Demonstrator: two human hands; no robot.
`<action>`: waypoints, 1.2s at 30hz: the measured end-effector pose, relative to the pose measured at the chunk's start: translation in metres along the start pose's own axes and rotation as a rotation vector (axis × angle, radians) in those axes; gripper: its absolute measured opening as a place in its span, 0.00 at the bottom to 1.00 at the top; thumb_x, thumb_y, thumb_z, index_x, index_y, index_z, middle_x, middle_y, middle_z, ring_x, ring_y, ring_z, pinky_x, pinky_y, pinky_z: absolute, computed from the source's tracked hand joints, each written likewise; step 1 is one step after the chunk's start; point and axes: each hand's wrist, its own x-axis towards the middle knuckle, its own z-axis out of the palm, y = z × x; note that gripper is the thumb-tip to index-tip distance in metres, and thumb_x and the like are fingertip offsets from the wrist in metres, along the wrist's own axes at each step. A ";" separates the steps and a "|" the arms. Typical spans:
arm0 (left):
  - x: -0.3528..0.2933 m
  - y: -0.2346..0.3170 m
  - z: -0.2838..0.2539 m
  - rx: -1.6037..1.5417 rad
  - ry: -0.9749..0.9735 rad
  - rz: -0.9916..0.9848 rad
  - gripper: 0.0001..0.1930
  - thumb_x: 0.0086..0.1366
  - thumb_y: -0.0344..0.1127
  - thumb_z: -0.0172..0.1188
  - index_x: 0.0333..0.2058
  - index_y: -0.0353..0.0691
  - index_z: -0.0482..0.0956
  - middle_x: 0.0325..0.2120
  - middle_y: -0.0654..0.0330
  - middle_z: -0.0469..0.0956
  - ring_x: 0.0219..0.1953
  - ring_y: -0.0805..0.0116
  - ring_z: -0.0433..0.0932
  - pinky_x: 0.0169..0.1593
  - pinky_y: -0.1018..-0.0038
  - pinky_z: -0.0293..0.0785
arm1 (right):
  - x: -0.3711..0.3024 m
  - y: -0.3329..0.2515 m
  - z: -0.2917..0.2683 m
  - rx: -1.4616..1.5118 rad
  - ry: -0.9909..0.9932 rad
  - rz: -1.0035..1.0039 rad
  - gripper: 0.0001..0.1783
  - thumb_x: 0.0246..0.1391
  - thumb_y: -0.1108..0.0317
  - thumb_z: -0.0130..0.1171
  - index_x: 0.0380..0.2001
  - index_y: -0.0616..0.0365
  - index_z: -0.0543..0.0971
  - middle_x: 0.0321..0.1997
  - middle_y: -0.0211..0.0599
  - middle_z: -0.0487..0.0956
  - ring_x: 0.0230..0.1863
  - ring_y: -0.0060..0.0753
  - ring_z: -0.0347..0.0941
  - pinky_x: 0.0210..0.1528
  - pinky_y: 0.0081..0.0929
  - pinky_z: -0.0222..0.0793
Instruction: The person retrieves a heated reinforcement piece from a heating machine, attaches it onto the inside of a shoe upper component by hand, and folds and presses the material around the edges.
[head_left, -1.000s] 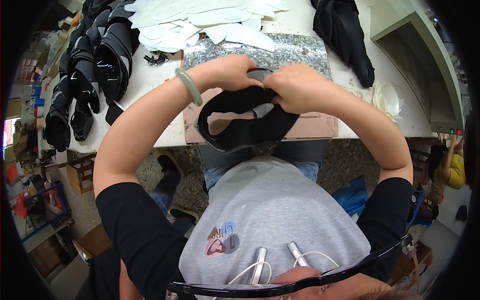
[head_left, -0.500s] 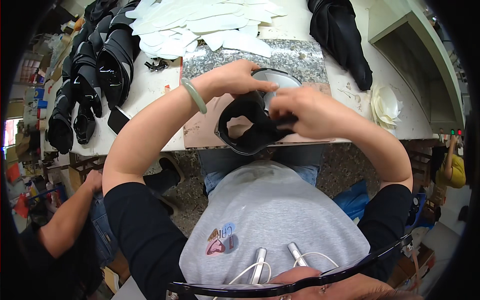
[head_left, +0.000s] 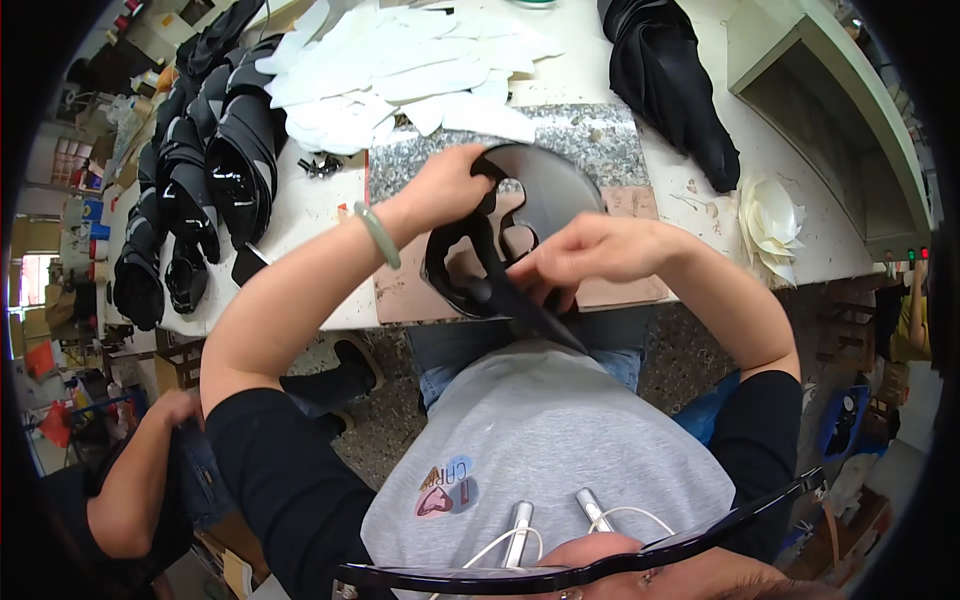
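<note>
Left forearm (head_left: pixel 305 290) angled toward 2 o'clock, left hand (head_left: pixel 450 188) closed in a grip; right forearm (head_left: pixel 722 285) toward 10 o'clock, right hand (head_left: pixel 600 248) lower, fingers (head_left: pixel 548 262) partly curled.

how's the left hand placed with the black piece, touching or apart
Touching. The head view shows the left hand gripping the black piece at its upper-left edge, with no gap between them.

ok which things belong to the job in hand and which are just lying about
Seemingly the job in hand:
black piece with grey panel, in left hand, right hand at it
brown sheet beneath
likely the similar-looking black stacks

Seemingly just lying about:
black cloth
round pale pile
blue bag
white pieces, perhaps
</note>
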 end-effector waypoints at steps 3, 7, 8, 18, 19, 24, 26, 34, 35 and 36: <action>-0.014 -0.009 0.005 -0.230 0.008 0.050 0.13 0.60 0.29 0.54 0.44 0.35 0.72 0.32 0.59 0.77 0.34 0.73 0.72 0.41 0.76 0.69 | -0.031 -0.001 -0.038 0.276 0.474 -0.250 0.17 0.60 0.58 0.49 0.42 0.61 0.73 0.36 0.37 0.77 0.25 0.20 0.73 0.22 0.16 0.67; -0.020 -0.012 0.011 -0.386 -0.093 0.057 0.14 0.63 0.29 0.53 0.47 0.37 0.70 0.37 0.63 0.75 0.41 0.77 0.71 0.47 0.78 0.67 | -0.047 0.066 -0.083 0.279 1.126 -0.415 0.11 0.56 0.68 0.54 0.42 0.56 0.75 0.30 0.29 0.76 0.23 0.13 0.69 0.22 0.14 0.64; -0.020 -0.014 0.014 -0.449 -0.077 0.069 0.14 0.63 0.29 0.53 0.48 0.37 0.70 0.38 0.64 0.75 0.42 0.77 0.71 0.48 0.78 0.67 | -0.035 0.087 -0.079 -0.148 1.085 -0.277 0.14 0.50 0.72 0.57 0.42 0.57 0.75 0.32 0.31 0.76 0.29 0.20 0.72 0.31 0.18 0.69; -0.017 -0.014 0.026 -0.692 -0.192 0.008 0.14 0.63 0.32 0.52 0.47 0.35 0.70 0.37 0.62 0.75 0.42 0.77 0.72 0.48 0.78 0.68 | 0.012 0.058 -0.018 0.167 0.488 -0.154 0.24 0.42 0.77 0.62 0.46 0.59 0.71 0.45 0.35 0.76 0.41 0.22 0.71 0.43 0.22 0.69; -0.016 -0.014 0.025 -0.661 -0.184 -0.019 0.14 0.63 0.32 0.53 0.46 0.35 0.70 0.37 0.61 0.76 0.41 0.77 0.72 0.47 0.78 0.68 | 0.022 0.066 -0.014 0.513 0.373 -0.249 0.23 0.42 0.79 0.62 0.45 0.59 0.71 0.44 0.34 0.76 0.39 0.21 0.72 0.41 0.20 0.70; -0.021 -0.030 0.021 -1.038 -0.207 -0.195 0.17 0.63 0.41 0.52 0.47 0.36 0.72 0.37 0.62 0.76 0.38 0.78 0.74 0.45 0.79 0.69 | 0.036 0.087 -0.018 0.545 0.430 -0.544 0.14 0.46 0.74 0.64 0.34 0.54 0.70 0.37 0.31 0.76 0.35 0.23 0.73 0.31 0.10 0.65; -0.030 -0.043 0.019 -1.126 -0.361 -0.215 0.20 0.62 0.37 0.48 0.51 0.36 0.68 0.41 0.65 0.74 0.40 0.80 0.72 0.46 0.80 0.68 | 0.030 0.078 -0.012 0.685 0.599 -0.429 0.13 0.46 0.72 0.65 0.32 0.54 0.70 0.32 0.29 0.74 0.38 0.27 0.74 0.29 0.10 0.63; -0.063 -0.019 0.040 -1.115 -0.184 -0.094 0.26 0.56 0.24 0.44 0.56 0.34 0.65 0.47 0.65 0.71 0.47 0.77 0.70 0.50 0.83 0.67 | 0.027 0.092 -0.016 0.582 0.641 -0.512 0.12 0.46 0.80 0.59 0.29 0.54 0.66 0.37 0.33 0.72 0.37 0.32 0.75 0.40 0.24 0.70; -0.063 -0.017 0.040 -0.992 -0.153 -0.070 0.25 0.56 0.24 0.43 0.55 0.34 0.66 0.44 0.64 0.73 0.44 0.77 0.72 0.47 0.82 0.68 | 0.023 0.091 -0.017 0.582 0.639 -0.509 0.12 0.46 0.80 0.59 0.29 0.54 0.66 0.37 0.33 0.72 0.37 0.32 0.75 0.40 0.24 0.70; -0.063 -0.016 0.040 -0.868 -0.123 -0.046 0.24 0.57 0.24 0.43 0.55 0.34 0.67 0.41 0.63 0.76 0.40 0.76 0.74 0.45 0.81 0.70 | 0.015 0.089 -0.017 0.510 0.660 -0.480 0.12 0.45 0.80 0.60 0.30 0.56 0.68 0.37 0.33 0.73 0.38 0.31 0.75 0.41 0.25 0.70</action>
